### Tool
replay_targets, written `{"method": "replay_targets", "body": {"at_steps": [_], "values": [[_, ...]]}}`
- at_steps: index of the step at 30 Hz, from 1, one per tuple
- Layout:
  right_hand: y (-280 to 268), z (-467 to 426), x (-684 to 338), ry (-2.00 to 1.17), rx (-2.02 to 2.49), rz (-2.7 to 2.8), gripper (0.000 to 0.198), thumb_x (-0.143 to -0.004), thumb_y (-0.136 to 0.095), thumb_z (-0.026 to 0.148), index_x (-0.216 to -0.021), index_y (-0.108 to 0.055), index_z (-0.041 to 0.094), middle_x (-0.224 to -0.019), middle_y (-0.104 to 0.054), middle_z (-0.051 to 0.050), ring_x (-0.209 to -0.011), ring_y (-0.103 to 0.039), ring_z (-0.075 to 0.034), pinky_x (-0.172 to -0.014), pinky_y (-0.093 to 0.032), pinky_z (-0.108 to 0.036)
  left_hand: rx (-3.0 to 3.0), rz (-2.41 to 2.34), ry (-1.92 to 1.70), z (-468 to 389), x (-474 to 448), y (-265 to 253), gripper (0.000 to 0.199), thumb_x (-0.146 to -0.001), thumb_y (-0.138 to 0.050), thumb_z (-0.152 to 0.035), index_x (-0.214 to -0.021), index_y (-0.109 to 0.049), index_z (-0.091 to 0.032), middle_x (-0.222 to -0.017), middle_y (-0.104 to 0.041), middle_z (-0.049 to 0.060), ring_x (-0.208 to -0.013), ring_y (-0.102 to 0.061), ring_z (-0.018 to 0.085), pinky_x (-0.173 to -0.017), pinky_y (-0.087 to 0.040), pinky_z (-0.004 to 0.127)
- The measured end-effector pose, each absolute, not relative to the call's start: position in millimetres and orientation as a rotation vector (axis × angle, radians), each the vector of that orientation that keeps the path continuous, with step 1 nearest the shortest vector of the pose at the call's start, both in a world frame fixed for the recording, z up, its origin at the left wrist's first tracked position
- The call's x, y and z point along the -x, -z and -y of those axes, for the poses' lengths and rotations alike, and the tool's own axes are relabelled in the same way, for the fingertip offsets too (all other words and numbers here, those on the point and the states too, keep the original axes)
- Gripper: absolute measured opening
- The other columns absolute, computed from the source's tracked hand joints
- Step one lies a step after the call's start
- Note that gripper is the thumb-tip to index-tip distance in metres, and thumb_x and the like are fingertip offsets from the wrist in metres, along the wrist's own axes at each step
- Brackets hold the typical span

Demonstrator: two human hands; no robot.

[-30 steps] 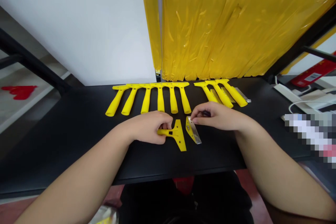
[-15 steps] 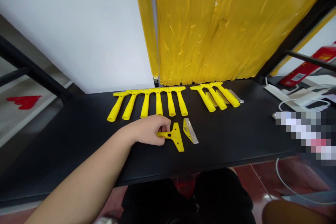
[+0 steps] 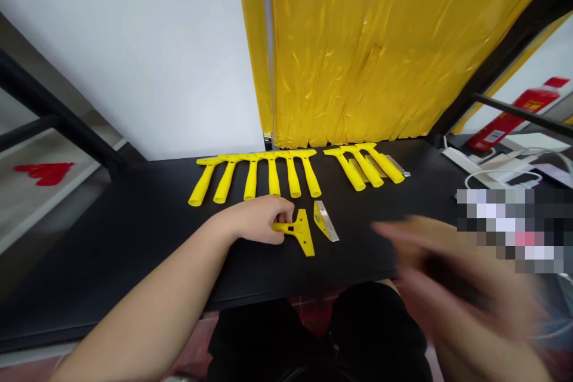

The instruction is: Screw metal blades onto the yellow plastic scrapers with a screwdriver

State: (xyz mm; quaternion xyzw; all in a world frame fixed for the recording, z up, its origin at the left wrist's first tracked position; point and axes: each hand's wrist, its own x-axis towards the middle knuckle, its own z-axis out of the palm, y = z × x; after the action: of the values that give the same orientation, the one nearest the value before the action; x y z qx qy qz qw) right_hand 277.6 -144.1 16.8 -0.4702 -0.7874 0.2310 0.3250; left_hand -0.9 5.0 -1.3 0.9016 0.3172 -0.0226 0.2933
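Note:
My left hand (image 3: 264, 219) is closed around the handle of a yellow scraper (image 3: 305, 234), its flat T-shaped head pointing right, low over the black table. Just right of that head lies a small yellow clamp piece with a metal blade (image 3: 326, 222), apart from it. My right hand (image 3: 447, 268) is at the right, over the table's front edge, smeared by motion; whether it holds anything I cannot make out. Behind my left hand, several yellow scraper handles (image 3: 251, 180) lie in a row.
Farther right lie 3 more yellow scraper handles (image 3: 367, 168) with blade parts beside them. A power strip (image 3: 465, 168), white cables and a red bottle (image 3: 514, 113) occupy the right end. Black frame posts (image 3: 85, 131) flank the table (image 3: 134, 239); yellow plastic sheeting (image 3: 358, 59) hangs behind.
My right hand has come up from the lower right corner to over the table's front edge. My left hand keeps its hold on the scraper. The camera view has shifted slightly.

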Motion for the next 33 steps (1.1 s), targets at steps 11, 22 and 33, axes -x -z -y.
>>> {"method": "replay_targets", "body": {"at_steps": [11, 22, 33], "values": [[54.0, 110.8, -261.0, -0.276, 1.482, 2.27, 0.024, -0.102, -0.056, 0.023, -0.117, -0.074, 0.023, -0.125, -0.075, -0.01, -0.095, -0.077, -0.025, -0.083, -0.066, -0.041, -2.403, -0.844, 0.048, -5.4, 0.1, 3.8, 0.021, -0.069, -0.068, -0.021, -0.089, -0.062, -0.022, -0.092, -0.069, 0.001, -0.077, -0.063, 0.019, -0.064, -0.048, 0.03], [48.1, 97.0, -278.0, -0.15, 1.646, 2.294, 0.022, -0.102, -0.056, 0.024, -0.11, -0.077, 0.022, -0.12, -0.077, -0.009, -0.093, -0.078, -0.025, -0.073, -0.059, -0.035, -2.447, -0.842, 0.069, -6.1, 0.1, 3.9, 0.02, -0.07, -0.068, -0.022, -0.089, -0.061, -0.021, -0.094, -0.068, 0.002, -0.079, -0.062, 0.02, -0.064, -0.045, 0.03], [15.7, 7.5, -294.1, -0.104, 2.023, 2.374, 0.03, -0.096, -0.064, 0.037, -0.116, -0.082, 0.025, -0.118, -0.081, -0.009, -0.108, -0.075, -0.032, -0.091, -0.058, -0.041, -2.406, -0.86, 0.106, -5.4, -1.6, 0.7, 0.02, -0.071, -0.066, -0.023, -0.091, -0.061, -0.023, -0.094, -0.069, 0.0, -0.079, -0.063, 0.018, -0.064, -0.045, 0.029]]}}
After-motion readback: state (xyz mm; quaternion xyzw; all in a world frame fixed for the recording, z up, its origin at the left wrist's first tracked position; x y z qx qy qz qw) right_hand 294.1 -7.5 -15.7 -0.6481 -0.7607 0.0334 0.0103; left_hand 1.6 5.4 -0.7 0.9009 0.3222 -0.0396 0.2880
